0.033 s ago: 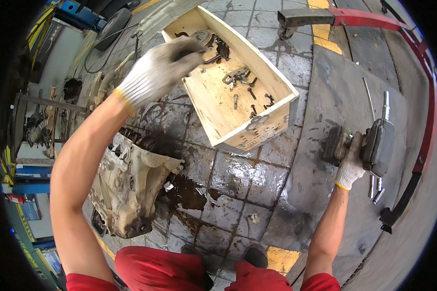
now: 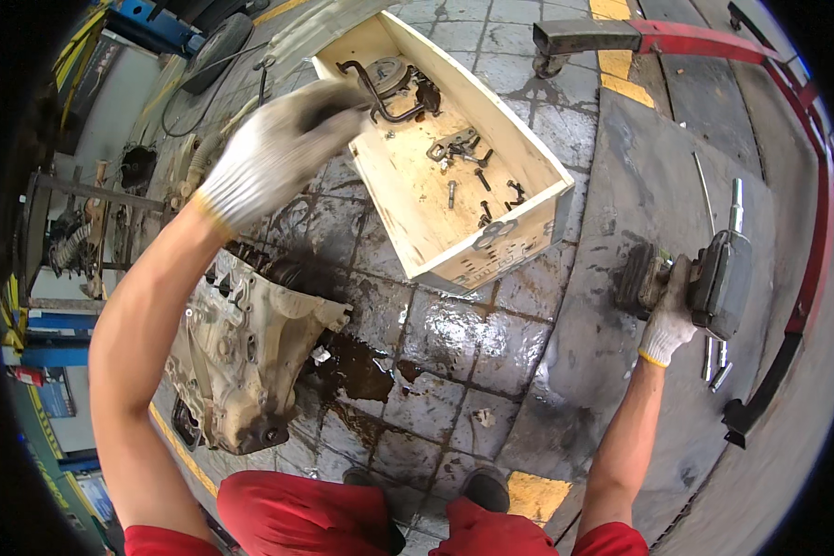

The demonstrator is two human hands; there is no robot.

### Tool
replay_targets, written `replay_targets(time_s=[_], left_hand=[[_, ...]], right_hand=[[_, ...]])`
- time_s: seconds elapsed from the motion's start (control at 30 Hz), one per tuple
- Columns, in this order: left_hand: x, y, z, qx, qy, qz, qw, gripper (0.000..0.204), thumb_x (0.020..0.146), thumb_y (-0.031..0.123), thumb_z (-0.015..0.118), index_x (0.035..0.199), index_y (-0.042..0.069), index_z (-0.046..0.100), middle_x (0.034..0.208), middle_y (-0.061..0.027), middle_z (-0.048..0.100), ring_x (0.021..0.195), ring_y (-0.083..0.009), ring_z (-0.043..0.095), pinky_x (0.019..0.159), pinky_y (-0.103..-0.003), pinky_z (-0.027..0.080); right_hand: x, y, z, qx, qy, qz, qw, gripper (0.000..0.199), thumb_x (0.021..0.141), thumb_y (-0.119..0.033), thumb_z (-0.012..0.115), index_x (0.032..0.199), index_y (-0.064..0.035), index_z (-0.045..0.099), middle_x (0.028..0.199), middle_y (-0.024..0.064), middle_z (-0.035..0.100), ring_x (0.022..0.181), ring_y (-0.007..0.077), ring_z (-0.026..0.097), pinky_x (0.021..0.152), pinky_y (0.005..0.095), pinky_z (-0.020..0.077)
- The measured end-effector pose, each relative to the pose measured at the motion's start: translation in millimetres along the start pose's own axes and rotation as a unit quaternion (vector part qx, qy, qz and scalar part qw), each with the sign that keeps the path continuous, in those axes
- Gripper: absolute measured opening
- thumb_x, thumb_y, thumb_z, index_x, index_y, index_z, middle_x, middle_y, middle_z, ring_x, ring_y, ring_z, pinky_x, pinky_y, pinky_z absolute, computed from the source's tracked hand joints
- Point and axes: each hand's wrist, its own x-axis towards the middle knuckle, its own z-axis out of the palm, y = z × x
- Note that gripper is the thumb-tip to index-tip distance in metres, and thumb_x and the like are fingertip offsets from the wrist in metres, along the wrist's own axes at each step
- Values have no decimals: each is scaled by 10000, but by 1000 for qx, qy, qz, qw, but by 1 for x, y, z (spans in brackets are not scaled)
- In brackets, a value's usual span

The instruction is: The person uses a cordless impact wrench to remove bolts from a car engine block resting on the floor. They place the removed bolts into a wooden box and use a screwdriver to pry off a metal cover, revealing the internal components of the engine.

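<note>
My left hand (image 2: 283, 148), in a white knit glove with dark, soiled fingers, hovers over the near left side of a wooden box (image 2: 528, 153). Its fingers are somewhat blurred but look stretched out and loosely apart, with nothing visible in them. Just past the fingertips, inside the box, lies a bent dark metal rod (image 2: 380, 97) beside a round metal part (image 2: 387, 74). Farther right in the box are a metal bracket (image 2: 452, 145) and several bolts (image 2: 483, 179). My gloved right hand (image 2: 674, 310) is wrapped round the handle of a cordless impact wrench (image 2: 725, 278) fitted with a long socket (image 2: 737, 206).
A large gearbox housing (image 2: 241, 357) sits on the tiled floor at left, beside a dark oily puddle (image 2: 352, 371). Under the wrench lies a grey mat (image 2: 565, 417) with a thin rod (image 2: 704, 190) and loose sockets (image 2: 722, 375). A red and black steel frame (image 2: 820, 213) curves along the right.
My left hand has drawn back slightly to the left, uncovering more of the bent rod and the round part. My right hand and the impact wrench stay in place.
</note>
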Motion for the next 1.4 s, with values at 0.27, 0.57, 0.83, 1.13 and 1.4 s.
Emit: replay_targets(time_s=[0.27, 0.57, 0.83, 1.13, 1.4], left_hand=[[-211, -81, -73, 66, 78, -139, 985, 280, 1047, 57, 705, 1319, -10, 715, 1263, -142, 766, 1131, -219, 749, 1004, -370, 595], [-350, -126, -51, 152, 41, -201, 967, 367, 970, -4, 698, 1337, 10, 678, 1319, -180, 697, 1224, -376, 683, 1085, -446, 533], [-388, -147, -28, 245, 60, -166, 953, 473, 843, -27, 747, 1310, 20, 687, 1366, -211, 661, 1289, -429, 639, 1108, -491, 513], [-401, -167, -11, 226, 63, -252, 939, 599, 886, 1, 774, 1467, 52, 641, 1621, -234, 508, 1490, -448, 529, 1192, -492, 507], [-452, -193, -3, 24, 191, -287, 938, 564, 1154, 396, 556, 1552, -4, 561, 1560, -228, 581, 1434, -356, 586, 1192, -459, 485]], right_hand=[[-31, -42, -2, 58, -15, 34, 998, 583, 977, -192, 860, 1476, 10, 637, 1396, 142, 726, 1243, 260, 696, 1115, 416, 533], [-49, -44, -19, -7, -23, 8, 1000, 683, 1015, -300, 830, 1538, 58, 575, 1434, 172, 699, 1267, 244, 651, 1153, 405, 488], [-83, -52, -33, -15, 55, 15, 998, 593, 1031, -250, 813, 1499, 26, 575, 1449, 172, 681, 1291, 259, 640, 1142, 398, 498], [-144, -108, -23, -83, -32, -69, 994, 359, 1054, -172, 778, 1286, 82, 677, 1283, 180, 726, 1126, 263, 672, 1033, 398, 559], [-245, -137, -14, 76, -377, 43, 922, 290, 1128, -92, 585, 1384, 26, 652, 1218, 146, 743, 1027, 209, 710, 951, 354, 578]])
